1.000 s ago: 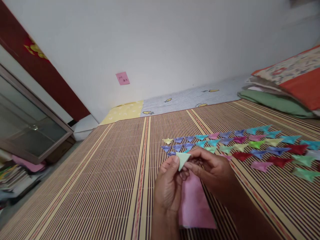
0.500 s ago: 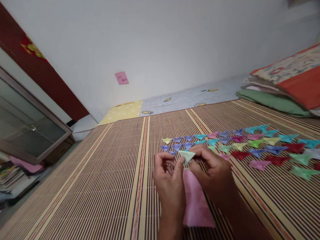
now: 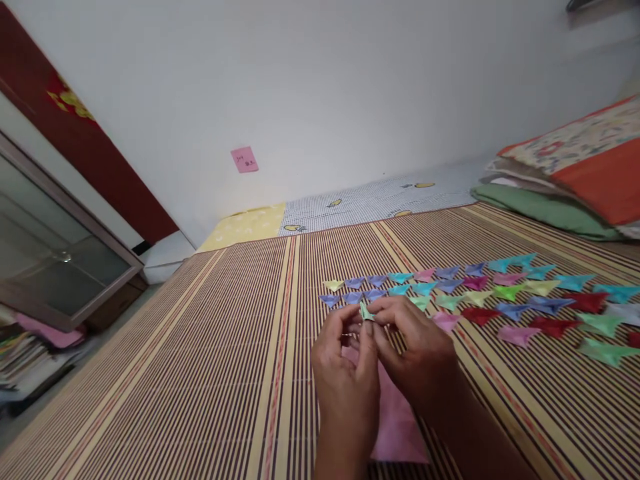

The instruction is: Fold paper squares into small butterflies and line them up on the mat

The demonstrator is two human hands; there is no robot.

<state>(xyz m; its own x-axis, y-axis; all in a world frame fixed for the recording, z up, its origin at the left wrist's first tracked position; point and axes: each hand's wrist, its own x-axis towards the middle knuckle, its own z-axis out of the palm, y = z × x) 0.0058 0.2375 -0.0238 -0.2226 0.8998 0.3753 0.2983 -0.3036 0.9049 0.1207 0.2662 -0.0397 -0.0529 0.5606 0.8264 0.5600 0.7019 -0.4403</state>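
Between both hands I hold a small folded piece of pale green paper (image 3: 367, 311), pinched at the fingertips. My left hand (image 3: 347, 373) is closed on its left side, the thumb pressing from below. My right hand (image 3: 417, 347) grips the right side with thumb and index finger. Much of the paper is covered by my fingers. Beneath my hands lies a flat pink sheet of paper (image 3: 397, 427), partly hidden by them. Just beyond, rows of small folded paper pieces in several colours lie on the mat, among them a yellow one (image 3: 333, 285) and a dark red one (image 3: 481, 315).
The striped mat (image 3: 200, 360) covers the bed. Folded bedding (image 3: 550, 210) and an orange patterned cushion (image 3: 600, 177) are stacked at the right. A pink note (image 3: 244, 160) is on the white wall. A glass-fronted cabinet (image 3: 60, 240) stands at the left.
The green paper showed as a flat triangle before; now it looks narrower and bent between my fingers. My hands have drawn closer together.
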